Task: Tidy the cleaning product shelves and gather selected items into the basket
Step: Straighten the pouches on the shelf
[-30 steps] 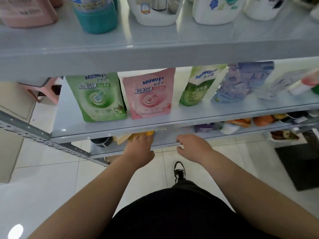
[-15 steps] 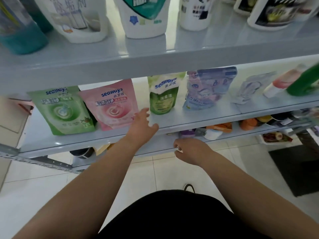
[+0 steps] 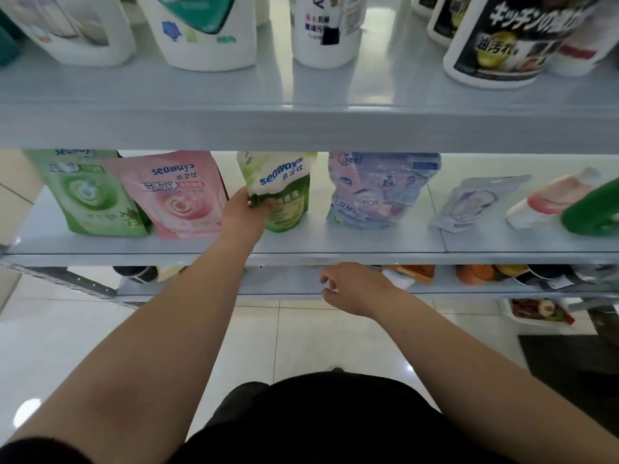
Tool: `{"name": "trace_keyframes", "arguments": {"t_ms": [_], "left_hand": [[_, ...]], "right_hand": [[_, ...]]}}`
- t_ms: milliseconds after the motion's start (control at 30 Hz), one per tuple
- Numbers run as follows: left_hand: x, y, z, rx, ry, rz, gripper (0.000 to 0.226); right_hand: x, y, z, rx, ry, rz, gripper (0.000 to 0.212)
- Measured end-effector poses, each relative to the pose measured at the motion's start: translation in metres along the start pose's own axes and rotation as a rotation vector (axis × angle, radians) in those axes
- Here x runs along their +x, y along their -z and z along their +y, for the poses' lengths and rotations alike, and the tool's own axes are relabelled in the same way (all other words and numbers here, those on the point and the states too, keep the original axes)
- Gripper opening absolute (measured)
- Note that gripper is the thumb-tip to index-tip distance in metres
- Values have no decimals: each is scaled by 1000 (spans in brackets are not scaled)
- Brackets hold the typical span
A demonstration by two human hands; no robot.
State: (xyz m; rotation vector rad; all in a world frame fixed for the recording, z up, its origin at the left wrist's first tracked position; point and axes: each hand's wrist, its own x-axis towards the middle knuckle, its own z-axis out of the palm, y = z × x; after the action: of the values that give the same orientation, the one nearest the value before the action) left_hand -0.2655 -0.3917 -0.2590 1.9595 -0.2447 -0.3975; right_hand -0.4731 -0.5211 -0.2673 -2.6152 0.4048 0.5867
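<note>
Head view.

1. Left hand [image 3: 243, 217]: reaches in over the middle shelf [image 3: 368, 241], at 11 o'clock from frame centre. Thumb and fingers are curled onto the left edge of the small green-and-white pouch [image 3: 288, 192] and grip it.
2. Small green-and-white pouch: stands on the middle shelf, top tilted towards 1 o'clock. At its 9 o'clock is the pink pouch [image 3: 181, 195], and at its 3 o'clock, apart from it, the blue-lilac pouch [image 3: 378, 192].
3. Right hand [image 3: 351, 289]: just below the middle shelf's front edge, at 5 o'clock from the left hand. The fingers are loosely curled and nothing shows in them.
4. Green pouch [image 3: 90, 195]: upright at 9 o'clock of the pink pouch, touching or overlapping it.
5. Flat clear packet [image 3: 475, 202], pink-and-white bottle [image 3: 549, 202] lying on its side, and green bottle [image 3: 593, 212]: set in a row towards 3 o'clock along the same shelf.
6. Top shelf [image 3: 301, 128]: at 12 o'clock, bearing white jugs and a black-labelled bottle [image 3: 502, 38].
7. Lower shelf [image 3: 284, 286]: holds orange and dark items, too blurred to name.
</note>
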Motion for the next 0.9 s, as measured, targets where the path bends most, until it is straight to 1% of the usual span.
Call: {"name": "trace_keyframes", "arguments": {"t_ms": [100,167,200,267,333,367,400,467,500,567,600,633,700,733,767,867,900], "left_hand": [[-20,8,-2,38,-36,18,19],[-39,16,-5,27,-44,24,20],[-49,20,-7,7,-32,19,23],[-69,29,-10,-22,27,-9,31],[-87,39,-14,-38,79,-49,36],[-96,44,-16,-55,88,-82,37],[-103,50,-20,-81,89,-126,38],[-115,64,-24,-146,105,-210,36],[-119,72,-25,-192,127,-238,31],[-125,88,-26,-291,173,-259,12],[-126,96,-28,-303,185,-245,9],[-127,104,-31,-277,194,-231,16],[-132,118,-39,-192,213,-250,39],[-135,123,-43,-142,223,-287,51],[-139,127,-45,-85,239,-329,58],[-147,136,-47,81,224,-376,55],[-148,138,-47,95,215,-369,60]], "right_hand": [[1,1,2,71,2,31,28],[5,1,2,180,-4,75,29],[7,1,0,267,-20,103,33],[10,4,-7,501,-70,155,53],[11,6,-20,767,-104,154,73],[11,5,-28,909,-93,137,76],[10,3,-36,1064,-59,116,75],[8,-8,-54,1379,28,64,64],[6,-14,-64,1523,58,54,57],[1,-26,-87,1721,46,129,43],[-1,-31,-97,1772,19,192,39],[-3,-35,-107,1802,-4,246,35],[-8,-37,-127,1812,-52,327,31],[-11,-37,-137,1799,-73,364,31],[-15,-36,-149,1777,-86,397,30],[-27,-35,-182,1725,-41,435,30],[-32,-34,-191,1731,-20,419,28]]}}
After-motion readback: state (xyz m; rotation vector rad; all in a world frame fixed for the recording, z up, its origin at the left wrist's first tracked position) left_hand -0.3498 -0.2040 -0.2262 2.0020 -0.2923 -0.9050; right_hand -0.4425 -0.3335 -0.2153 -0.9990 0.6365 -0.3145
